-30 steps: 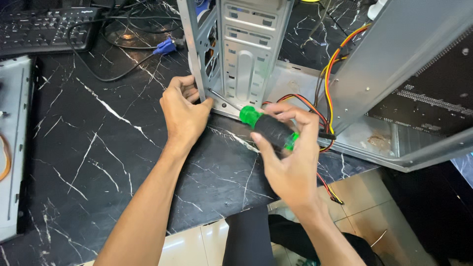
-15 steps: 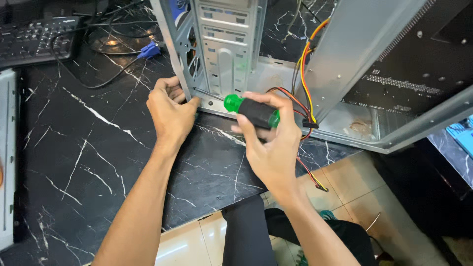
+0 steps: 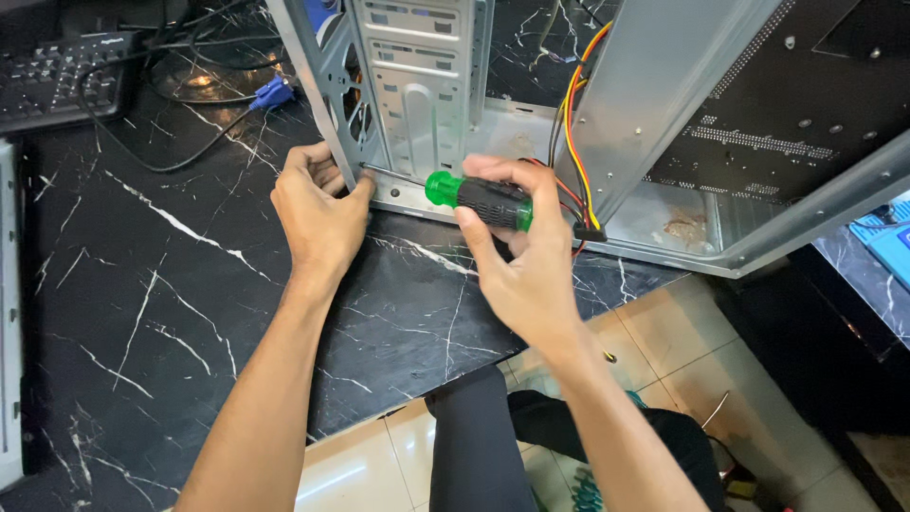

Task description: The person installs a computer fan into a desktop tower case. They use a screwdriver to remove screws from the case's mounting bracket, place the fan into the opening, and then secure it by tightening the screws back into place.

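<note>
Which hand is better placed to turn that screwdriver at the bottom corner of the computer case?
Probably the right hand: it already grips the green and black screwdriver, whose shaft points at the lower corner of the computer case. The left hand is pressed against that corner, apparently steadying it.

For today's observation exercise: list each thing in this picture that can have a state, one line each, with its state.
Computer case: side open, lying on the black marble table.
Screwdriver: held level, tip at the case's lower corner.
Right hand: closed around the screwdriver handle.
Left hand: pressed against the case corner.
Coloured wires: loose, hanging inside the case.
Blue plug: unplugged, lying on the table.
</note>
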